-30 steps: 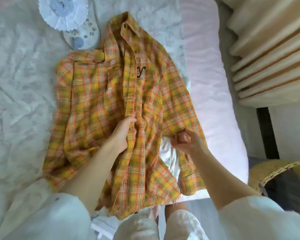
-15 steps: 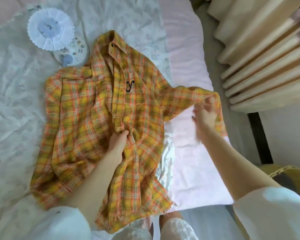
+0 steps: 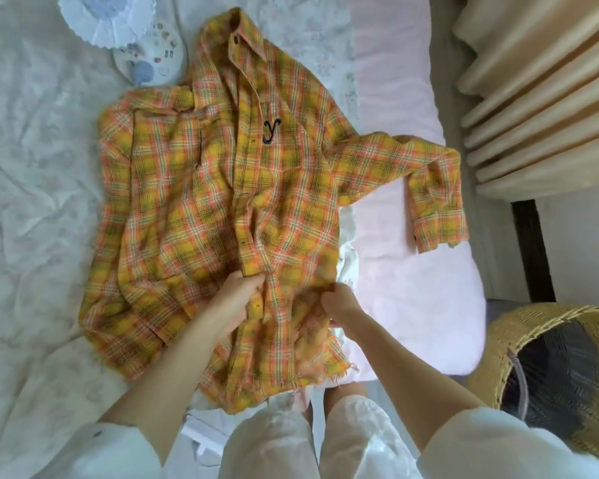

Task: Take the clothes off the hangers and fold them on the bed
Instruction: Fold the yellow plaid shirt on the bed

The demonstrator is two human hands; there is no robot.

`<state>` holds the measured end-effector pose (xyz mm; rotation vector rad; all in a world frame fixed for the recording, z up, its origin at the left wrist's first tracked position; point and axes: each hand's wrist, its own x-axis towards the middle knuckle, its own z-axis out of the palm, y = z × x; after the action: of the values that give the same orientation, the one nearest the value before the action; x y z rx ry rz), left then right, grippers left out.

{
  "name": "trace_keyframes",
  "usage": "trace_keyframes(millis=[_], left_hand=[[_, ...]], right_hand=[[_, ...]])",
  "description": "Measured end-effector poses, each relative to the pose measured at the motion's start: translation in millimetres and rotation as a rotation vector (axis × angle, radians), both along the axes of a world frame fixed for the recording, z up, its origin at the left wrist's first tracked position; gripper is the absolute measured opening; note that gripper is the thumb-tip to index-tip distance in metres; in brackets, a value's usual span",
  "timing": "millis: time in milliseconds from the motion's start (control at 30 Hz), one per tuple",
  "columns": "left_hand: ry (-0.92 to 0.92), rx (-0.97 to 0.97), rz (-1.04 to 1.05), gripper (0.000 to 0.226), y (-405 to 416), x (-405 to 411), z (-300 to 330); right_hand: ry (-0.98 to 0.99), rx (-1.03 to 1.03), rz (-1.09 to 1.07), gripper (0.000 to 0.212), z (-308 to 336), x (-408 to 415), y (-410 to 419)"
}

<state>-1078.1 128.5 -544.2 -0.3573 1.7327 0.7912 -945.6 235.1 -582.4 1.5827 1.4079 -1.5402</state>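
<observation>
The right hand (image 3: pixel 339 302) let the sleeve (image 3: pixel 426 181) go, and now both it and the left hand (image 3: pixel 234 302) pinch the shirt (image 3: pixel 201 202) front to flatten it.

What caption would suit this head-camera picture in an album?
Both hands, left and right, grip the plaid shirt spread on the bed.

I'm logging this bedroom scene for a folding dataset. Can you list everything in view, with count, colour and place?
plaid shirt: one, yellow-orange, spread on the bed, one sleeve out to the right
bed cover: one, white, under the shirt
pink sheet: one, bed's right side
round fan: one, white, top left
wicker basket: one, tan, lower right
curtain: one, cream, upper right
left hand: gripping the shirt front
right hand: pinching the shirt's lower edge
</observation>
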Motion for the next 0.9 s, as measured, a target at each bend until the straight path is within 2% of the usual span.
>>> trace_keyframes(millis=[67, 133, 300, 367, 433, 467, 567, 667, 800, 900], left_hand=[[-0.123, 0.047, 0.119, 0.021, -3.3, 9.1, 1.5], [-0.178, 0.048, 0.13, 0.021, -3.6, 23.0, 3.1], [-0.165, -0.082, -0.093, 0.033, 2.8, 46.9, -7.1], [-0.144, -0.095, -0.162, 0.031, 4.2, 54.5, -11.8], [-0.067, -0.104, -0.185, 0.014, 1.8, 58.0, -17.0], [-0.003, -0.103, -0.165, 0.017, -0.8, 58.1, -19.0], [0.103, -0.115, -0.113, 0.059, -13.9, 58.5, -30.4], [0.115, -0.141, -0.183, 0.077, -23.2, 65.8, -31.1], [0.138, -0.077, -0.224, 0.068, -24.1, 67.4, -31.3], [0.144, -0.067, -0.205, 0.066, -16.6, 68.7, -31.1]], right_hand=[[0.026, 0.195, -0.06, 0.027, 4.3, 7.7, 6.6], [0.013, 0.359, -0.037, 0.023, 11.5, 21.5, 20.1], [-0.163, 0.6, 0.115, 0.028, 12.7, 76.0, 58.7], [-0.201, 0.616, 0.063, 0.033, 8.3, 94.6, 66.8], [-0.167, 0.524, -0.118, 0.049, 1.6, 103.8, 66.5], [-0.159, 0.464, -0.197, 0.059, -3.1, 107.0, 64.0], [-0.225, 0.283, -0.275, 0.075, -14.7, 116.8, 49.6], [-0.257, 0.03, -0.398, 0.067, -19.0, 128.0, 36.0], [-0.215, -0.299, -0.589, 0.06, -14.0, 125.3, 32.9], [-0.093, -0.411, -0.941, 0.04, -12.6, 113.1, 35.0]])
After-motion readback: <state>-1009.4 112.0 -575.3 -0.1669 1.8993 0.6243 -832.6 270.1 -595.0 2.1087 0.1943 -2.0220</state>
